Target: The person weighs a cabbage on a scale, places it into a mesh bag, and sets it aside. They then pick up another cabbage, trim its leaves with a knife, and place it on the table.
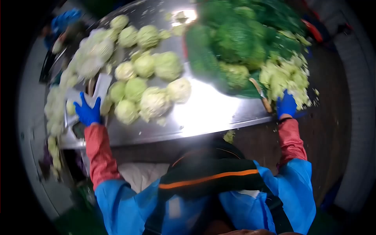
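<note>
My left hand (88,111), in a blue glove, has its fingers spread over a pale grey frame (102,87) at the left side of the metal table (156,133). Just right of it lie several trimmed cabbages (155,102). In a blue glove too, my right hand (286,105) rests at the lower edge of a pile of loose cabbage leaves (285,76); its fingertips are partly hidden against the leaves. A knife (261,95) with a light wooden handle lies left of that hand, near the table edge.
Green mesh sacks (235,43) with cabbages cover the table's back right. Wrapped pale cabbages (92,53) are heaped at the left. A person's blue sleeve (66,19) shows at the far upper left. A leaf scrap (229,136) lies below the front edge.
</note>
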Motion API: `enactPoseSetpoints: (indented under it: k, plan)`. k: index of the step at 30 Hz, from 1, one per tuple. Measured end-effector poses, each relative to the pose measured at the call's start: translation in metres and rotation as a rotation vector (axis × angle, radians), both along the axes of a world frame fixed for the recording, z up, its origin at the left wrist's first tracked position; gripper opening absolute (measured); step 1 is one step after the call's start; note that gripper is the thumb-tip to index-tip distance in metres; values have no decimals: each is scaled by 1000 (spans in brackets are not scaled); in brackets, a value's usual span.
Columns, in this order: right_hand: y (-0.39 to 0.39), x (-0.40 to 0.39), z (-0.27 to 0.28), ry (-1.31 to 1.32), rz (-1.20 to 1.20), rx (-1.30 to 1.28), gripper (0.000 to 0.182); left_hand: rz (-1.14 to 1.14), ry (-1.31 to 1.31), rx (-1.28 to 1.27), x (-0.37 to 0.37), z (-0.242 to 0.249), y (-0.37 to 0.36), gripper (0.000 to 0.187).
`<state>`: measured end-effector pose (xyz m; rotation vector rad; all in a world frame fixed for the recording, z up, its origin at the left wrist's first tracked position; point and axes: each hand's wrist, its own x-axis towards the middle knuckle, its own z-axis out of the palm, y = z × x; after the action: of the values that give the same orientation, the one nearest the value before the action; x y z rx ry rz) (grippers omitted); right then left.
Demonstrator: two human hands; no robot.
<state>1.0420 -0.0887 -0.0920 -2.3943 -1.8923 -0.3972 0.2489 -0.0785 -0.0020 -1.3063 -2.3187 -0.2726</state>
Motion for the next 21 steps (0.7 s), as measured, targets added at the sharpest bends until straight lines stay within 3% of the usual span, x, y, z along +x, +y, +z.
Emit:
enactPoseSetpoints:
  k: [1, 3, 5, 7, 10, 11, 13, 15, 17, 19, 20, 21]
  plan:
    - [-1, -24, 23, -132, -20, -49, 44, -92, 29, 38, 25, 5, 9, 77]
    - [-4, -54, 47, -141, 117, -10, 38, -684, -250, 204, 77, 6, 16, 63]
    - [-5, -68, 39, 66, 178, -171, 32, -818, -588, 132, 128, -19, 9, 52]
    - [-9, -75, 12, 156, 131, -143, 29, -932, -586, 21, 169, -44, -3, 49]
    - [6, -68, -25, 178, 68, -156, 26, -907, -448, -126, 219, -47, 3, 60]
    - [8, -65, -29, 182, 58, -147, 26, -841, -234, -190, 228, -56, 6, 69]
    - [17, -51, -39, 209, 92, -162, 23, -824, -105, -296, 244, -73, 5, 69]
    - [14, -54, -19, 109, 97, -256, 22, -876, -114, -284, 265, -69, -13, 61]
    - [-6, -70, 18, 75, 151, -111, 19, -934, -267, -317, 262, -63, -29, 63]
    - [-25, -77, 41, 66, 142, -135, 17, -825, -458, -83, 258, -38, -35, 65]
    - [-36, -83, 45, 213, 146, -115, 16, -766, -552, 34, 252, -29, -39, 66]
    - [-46, -88, 48, 357, 155, -94, 18, -685, -487, 73, 238, -37, -36, 69]
